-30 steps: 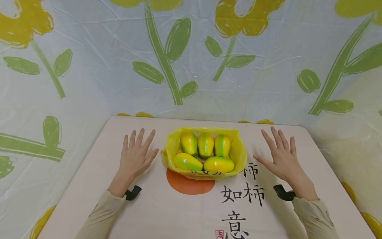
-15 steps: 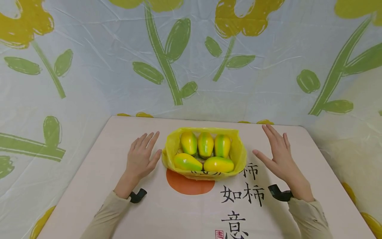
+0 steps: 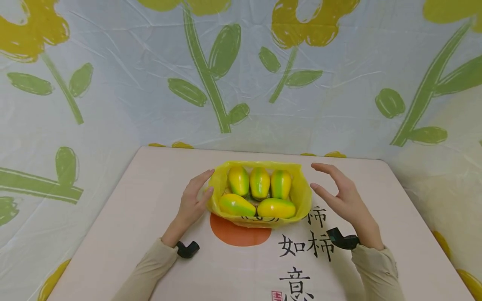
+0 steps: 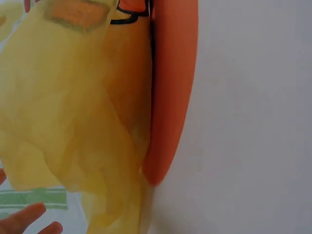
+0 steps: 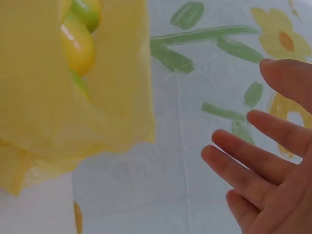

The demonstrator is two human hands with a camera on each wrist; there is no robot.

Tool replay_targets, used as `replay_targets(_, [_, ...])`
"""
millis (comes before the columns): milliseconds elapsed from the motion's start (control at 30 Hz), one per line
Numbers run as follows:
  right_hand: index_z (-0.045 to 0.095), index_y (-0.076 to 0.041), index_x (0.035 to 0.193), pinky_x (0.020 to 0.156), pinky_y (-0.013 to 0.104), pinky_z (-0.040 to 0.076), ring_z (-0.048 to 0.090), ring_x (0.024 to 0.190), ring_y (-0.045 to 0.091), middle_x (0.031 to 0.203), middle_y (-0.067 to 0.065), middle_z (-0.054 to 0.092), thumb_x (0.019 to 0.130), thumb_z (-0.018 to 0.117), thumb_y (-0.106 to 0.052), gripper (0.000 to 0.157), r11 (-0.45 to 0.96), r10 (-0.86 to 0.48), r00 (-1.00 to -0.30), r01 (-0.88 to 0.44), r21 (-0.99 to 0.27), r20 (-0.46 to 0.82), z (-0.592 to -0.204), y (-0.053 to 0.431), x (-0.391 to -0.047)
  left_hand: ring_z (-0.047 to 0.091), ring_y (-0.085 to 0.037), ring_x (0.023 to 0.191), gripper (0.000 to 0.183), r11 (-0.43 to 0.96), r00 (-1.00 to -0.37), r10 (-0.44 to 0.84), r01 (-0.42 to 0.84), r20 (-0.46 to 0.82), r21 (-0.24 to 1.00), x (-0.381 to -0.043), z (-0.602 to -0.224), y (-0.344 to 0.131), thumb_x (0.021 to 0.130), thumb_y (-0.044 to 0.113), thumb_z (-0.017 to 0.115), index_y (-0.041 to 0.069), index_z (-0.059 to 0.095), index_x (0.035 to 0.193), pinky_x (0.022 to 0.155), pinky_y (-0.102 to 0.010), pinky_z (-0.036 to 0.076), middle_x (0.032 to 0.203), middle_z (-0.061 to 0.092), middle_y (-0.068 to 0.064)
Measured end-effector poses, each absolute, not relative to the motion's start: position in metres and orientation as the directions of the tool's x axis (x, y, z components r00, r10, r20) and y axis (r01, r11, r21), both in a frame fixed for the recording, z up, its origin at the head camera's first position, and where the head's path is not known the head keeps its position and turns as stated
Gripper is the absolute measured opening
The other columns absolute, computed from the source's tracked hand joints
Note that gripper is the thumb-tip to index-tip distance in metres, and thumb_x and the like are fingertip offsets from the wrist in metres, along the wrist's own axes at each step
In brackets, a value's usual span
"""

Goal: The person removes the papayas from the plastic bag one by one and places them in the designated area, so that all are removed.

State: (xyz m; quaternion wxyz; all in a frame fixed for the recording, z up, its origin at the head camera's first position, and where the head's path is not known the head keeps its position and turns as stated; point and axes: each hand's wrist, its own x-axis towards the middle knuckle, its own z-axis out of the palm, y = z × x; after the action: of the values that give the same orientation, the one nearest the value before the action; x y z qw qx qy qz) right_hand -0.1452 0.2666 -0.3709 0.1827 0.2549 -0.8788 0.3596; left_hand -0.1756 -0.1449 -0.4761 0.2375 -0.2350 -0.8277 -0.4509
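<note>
A yellow plastic bag (image 3: 306, 200) stands open-mouthed in the middle of the table in the head view. Inside it lie several glossy yellow-green fruits (image 3: 260, 182), mango-like in shape. My left hand (image 3: 192, 203) is at the bag's left rim, fingers loosely bent and thumb apart; whether the fingertips touch the plastic I cannot tell. To the right of the bag, my right hand (image 3: 346, 200) hovers with fingers and thumb spread in a loose C, a small gap from the rim. The right wrist view shows this hand's fingers (image 5: 248, 161) apart from the bag.
The pale table (image 3: 150, 175) bears a printed orange disc (image 3: 241, 234) and black characters (image 3: 295, 280). Flower-patterned cloth (image 3: 150, 117) encloses it at the back and sides. Black wrist mounts (image 3: 188, 249) sit on both forearms.
Both hands have moved inward towards the bag, the left one further. Their fingers were spread flat and are now more bent. The bag and fruits have stayed in place.
</note>
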Motion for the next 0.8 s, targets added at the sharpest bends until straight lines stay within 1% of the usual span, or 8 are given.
replay_targets(100, [0.057, -0.01, 0.136, 0.105, 0.016, 0.031, 0.052, 0.124, 0.015, 0.133, 0.005, 0.06, 0.087, 0.072, -0.004, 0.051, 0.602, -0.332, -0.804, -0.584, -0.545, 0.494, -0.368, 0.262, -0.148, 0.045, -0.032, 0.135, 0.044, 0.397, -0.801, 0.15, 0.586, 0.58, 0.706, -0.177, -0.479, -0.139, 0.094, 0.009, 0.06, 0.008, 0.057, 0.138, 0.11, -0.054, 0.031, 0.143, 0.053, -0.013])
replay_targets(200, [0.062, -0.009, 0.13, 0.105, 0.017, 0.033, 0.055, 0.121, 0.02, 0.127, 0.004, 0.064, 0.088, 0.071, -0.004, 0.043, 0.583, -0.351, -0.804, -0.589, -0.559, 0.48, -0.366, 0.256, -0.151, 0.045, -0.035, 0.134, 0.04, 0.339, -0.82, 0.117, 0.563, 0.56, 0.753, -0.178, -0.481, -0.133, 0.092, 0.004, 0.063, 0.005, 0.061, 0.132, 0.11, -0.057, 0.031, 0.142, 0.054, -0.016])
replay_targets(300, [0.065, -0.008, 0.124, 0.104, 0.018, 0.034, 0.058, 0.118, 0.024, 0.123, 0.005, 0.066, 0.089, 0.07, -0.005, 0.036, 0.565, -0.372, -0.807, -0.588, -0.578, 0.458, -0.365, 0.251, -0.155, 0.044, -0.039, 0.133, 0.037, 0.314, -0.832, 0.102, 0.547, 0.545, 0.777, -0.176, -0.479, -0.125, 0.091, 0.001, 0.062, 0.0, 0.063, 0.127, 0.11, -0.06, 0.029, 0.139, 0.054, -0.021])
replay_targets(400, [0.067, -0.007, 0.121, 0.104, 0.02, 0.035, 0.06, 0.116, 0.025, 0.12, 0.006, 0.068, 0.089, 0.07, -0.005, 0.032, 0.546, -0.393, -0.813, -0.582, -0.603, 0.429, -0.364, 0.245, -0.16, 0.044, -0.044, 0.131, 0.032, 0.281, -0.833, 0.098, 0.549, 0.545, 0.787, -0.172, -0.468, -0.119, 0.09, -0.003, 0.06, -0.007, 0.063, 0.122, 0.11, -0.061, 0.029, 0.137, 0.053, -0.027])
replay_targets(433, [0.067, -0.007, 0.12, 0.104, 0.022, 0.036, 0.06, 0.115, 0.025, 0.12, 0.006, 0.068, 0.089, 0.07, -0.006, 0.031, 0.542, -0.402, -0.815, -0.579, -0.61, 0.417, -0.363, 0.242, -0.161, 0.044, -0.045, 0.131, 0.03, 0.269, -0.834, 0.099, 0.548, 0.543, 0.792, -0.17, -0.464, -0.117, 0.09, -0.004, 0.059, -0.008, 0.063, 0.119, 0.11, -0.06, 0.029, 0.137, 0.052, -0.029])
replay_targets(533, [0.067, -0.007, 0.12, 0.105, 0.034, 0.04, 0.06, 0.115, 0.024, 0.12, 0.005, 0.068, 0.09, 0.07, -0.009, 0.03, 0.531, -0.427, -0.826, -0.558, -0.638, 0.368, -0.362, 0.235, -0.166, 0.045, -0.047, 0.128, 0.025, 0.239, -0.83, 0.095, 0.555, 0.549, 0.797, -0.166, -0.455, -0.113, 0.088, -0.006, 0.058, -0.01, 0.063, 0.112, 0.11, -0.057, 0.031, 0.135, 0.051, -0.032])
replay_targets(667, [0.067, -0.01, 0.121, 0.098, 0.051, 0.045, 0.061, 0.112, 0.024, 0.119, 0.005, 0.068, 0.092, 0.069, -0.016, 0.03, 0.532, -0.468, -0.834, -0.529, -0.661, 0.291, -0.361, 0.225, -0.171, 0.046, -0.044, 0.128, 0.023, 0.188, -0.835, 0.092, 0.549, 0.542, 0.814, -0.166, -0.456, -0.112, 0.087, -0.007, 0.055, -0.01, 0.063, 0.108, 0.11, -0.055, 0.031, 0.134, 0.051, -0.031])
replay_targets(800, [0.067, -0.008, 0.12, 0.095, 0.056, 0.045, 0.061, 0.109, 0.03, 0.117, 0.007, 0.068, 0.091, 0.069, -0.011, 0.029, 0.515, -0.526, -0.819, -0.522, -0.68, 0.23, -0.365, 0.216, -0.175, 0.044, -0.037, 0.131, 0.025, 0.138, -0.84, 0.093, 0.542, 0.534, 0.829, -0.17, -0.467, -0.112, 0.087, -0.007, 0.053, -0.008, 0.062, 0.11, 0.112, -0.051, 0.03, 0.139, 0.049, -0.024])
